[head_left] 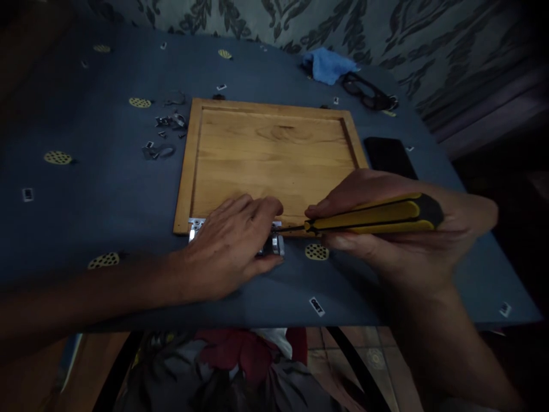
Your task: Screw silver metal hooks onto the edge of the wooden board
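Observation:
A shallow wooden tray or framed board [274, 154] lies on the table. At its near edge is a shiny metal fitting [278, 245], its left end showing a screw. My left hand [231, 246] covers the fitting's middle, fingers over the wood and thumb on the near side, gripping it. In my right hand [412, 246] is a yellow and black screwdriver [373, 216], held nearly level. Its thin shaft points left to the fitting's right end, close to my left fingers. Whether the tip sits in a screw I cannot tell.
Left of the board lie loose metal clasps [171, 120], small screws [162, 134] and a curved metal piece [158, 151]. A dark phone-like slab [390, 155] is to the right. Sunglasses [369, 91] and a blue cloth [329, 64] lie at the back, near the patterned wall.

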{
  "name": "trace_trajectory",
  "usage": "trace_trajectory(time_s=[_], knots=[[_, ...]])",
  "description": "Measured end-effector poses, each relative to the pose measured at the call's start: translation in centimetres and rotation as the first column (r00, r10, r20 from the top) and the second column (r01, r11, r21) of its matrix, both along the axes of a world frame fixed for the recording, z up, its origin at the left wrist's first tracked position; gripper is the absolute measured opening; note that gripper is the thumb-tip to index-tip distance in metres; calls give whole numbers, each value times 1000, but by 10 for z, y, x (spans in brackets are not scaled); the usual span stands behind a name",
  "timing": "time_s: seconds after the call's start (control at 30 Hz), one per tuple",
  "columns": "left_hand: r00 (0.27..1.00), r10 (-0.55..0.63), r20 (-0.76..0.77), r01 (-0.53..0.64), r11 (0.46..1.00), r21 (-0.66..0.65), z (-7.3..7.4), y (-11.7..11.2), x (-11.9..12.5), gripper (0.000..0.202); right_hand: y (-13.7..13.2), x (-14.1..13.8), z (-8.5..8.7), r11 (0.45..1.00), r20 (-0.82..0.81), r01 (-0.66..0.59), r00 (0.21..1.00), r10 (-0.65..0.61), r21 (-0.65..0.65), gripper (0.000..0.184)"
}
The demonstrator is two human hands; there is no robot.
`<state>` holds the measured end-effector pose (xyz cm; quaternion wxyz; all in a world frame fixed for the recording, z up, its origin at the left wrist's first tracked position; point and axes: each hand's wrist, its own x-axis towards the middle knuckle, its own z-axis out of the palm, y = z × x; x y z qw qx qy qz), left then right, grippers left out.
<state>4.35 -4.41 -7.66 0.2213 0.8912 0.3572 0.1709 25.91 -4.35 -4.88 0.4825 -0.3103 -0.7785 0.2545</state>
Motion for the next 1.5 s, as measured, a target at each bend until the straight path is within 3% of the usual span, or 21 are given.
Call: trace_trajectory(time_s=[0.2, 0.37, 0.43, 0.6, 0.77, 1.03, 1.5], knots=[[1000, 3, 2, -3, 1000, 20, 0, 0, 0, 44, -6, -6, 4, 986, 35, 158, 986, -160, 49, 7], [1000, -2, 9, 2, 1000, 30, -1, 0, -1, 44, -5, -10, 0, 920, -278, 391, 882, -381, -20, 14], [1000, -3, 26, 2, 999, 37, -3, -1, -2, 44, -4, -9, -3, 909, -267, 417, 874, -407, -19, 9], [999, 11, 48, -13, 999, 32, -4, -1, -2, 44, -3, -5, -7, 945, -26, 319, 948, -318, 71, 8], [999, 13, 47, -13, 1000, 10, -4, -1, -2, 42, -2, -1, -3, 983, 167, 153, 971, -169, 100, 6], [999, 38, 21, -35, 994, -103, 0, -1, -1, 43, 3, 1, -3, 977, 216, 102, 966, -142, 186, 4], [999, 22, 34, -19, 996, -87, 1, -1, -3, 48, -2, 2, -2, 982, 211, 105, 968, -137, 155, 6]])
